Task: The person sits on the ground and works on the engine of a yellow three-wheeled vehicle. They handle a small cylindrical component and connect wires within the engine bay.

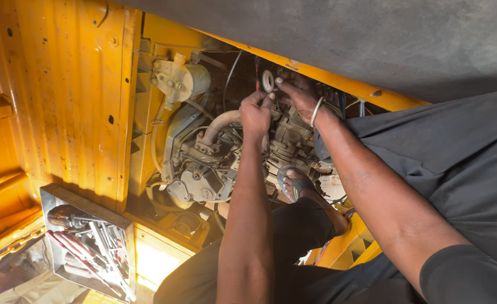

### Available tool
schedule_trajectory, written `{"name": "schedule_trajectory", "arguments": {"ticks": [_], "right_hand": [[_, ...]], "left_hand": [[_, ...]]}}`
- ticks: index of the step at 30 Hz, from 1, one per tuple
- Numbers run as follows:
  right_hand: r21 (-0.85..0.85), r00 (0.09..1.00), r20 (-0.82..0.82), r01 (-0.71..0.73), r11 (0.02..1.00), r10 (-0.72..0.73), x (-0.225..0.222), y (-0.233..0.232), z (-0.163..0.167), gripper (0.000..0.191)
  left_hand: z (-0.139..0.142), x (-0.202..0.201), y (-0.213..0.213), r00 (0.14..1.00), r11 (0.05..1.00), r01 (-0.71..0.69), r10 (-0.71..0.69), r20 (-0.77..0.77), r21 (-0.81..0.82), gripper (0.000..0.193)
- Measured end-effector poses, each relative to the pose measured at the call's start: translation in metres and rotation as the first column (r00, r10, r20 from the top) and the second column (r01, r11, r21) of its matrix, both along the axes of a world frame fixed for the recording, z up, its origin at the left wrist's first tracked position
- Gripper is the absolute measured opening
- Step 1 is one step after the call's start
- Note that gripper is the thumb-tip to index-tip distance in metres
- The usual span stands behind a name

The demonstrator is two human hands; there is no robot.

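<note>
While hands [276,101] crowd engine [215,163] | hose [217,125] between | toolbox [85,242] apart

down at lower left, a metal tool tray [51,197] sits on the yellow vehicle floor [158,256], and it's packed: wrenches [105,242] and red-handled screwdrivers [71,250] piled inside.

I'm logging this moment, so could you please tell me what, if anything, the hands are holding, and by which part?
The right hand pinches a small pale ring at its right edge. The left hand is closed beside it, its contents hidden.
</note>
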State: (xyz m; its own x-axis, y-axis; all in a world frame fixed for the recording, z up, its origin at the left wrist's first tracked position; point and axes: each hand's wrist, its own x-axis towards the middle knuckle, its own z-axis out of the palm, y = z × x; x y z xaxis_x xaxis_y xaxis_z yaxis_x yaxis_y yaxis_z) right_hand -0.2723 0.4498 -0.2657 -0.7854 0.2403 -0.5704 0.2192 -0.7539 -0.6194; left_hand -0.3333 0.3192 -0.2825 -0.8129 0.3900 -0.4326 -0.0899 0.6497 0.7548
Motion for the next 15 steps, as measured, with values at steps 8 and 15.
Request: {"name": "schedule_trajectory", "arguments": {"ticks": [8, 15], "right_hand": [[0.054, 0.987, 0.041, -0.156, 0.986, 0.154, 0.001, -0.01, -0.004, 0.017], [0.352, 0.95, 0.254, -0.267, 0.897, 0.183, 0.017, -0.015, -0.001, 0.029]], "left_hand": [[-0.002, -0.018, 0.0, 0.815, 0.943, -0.322, 0.234, 0.531, 0.08, 0.01], [-0.001, -0.022, 0.002, 0.977, 0.999, -0.028, 0.021, 0.214, 0.031, 0.024]]}}
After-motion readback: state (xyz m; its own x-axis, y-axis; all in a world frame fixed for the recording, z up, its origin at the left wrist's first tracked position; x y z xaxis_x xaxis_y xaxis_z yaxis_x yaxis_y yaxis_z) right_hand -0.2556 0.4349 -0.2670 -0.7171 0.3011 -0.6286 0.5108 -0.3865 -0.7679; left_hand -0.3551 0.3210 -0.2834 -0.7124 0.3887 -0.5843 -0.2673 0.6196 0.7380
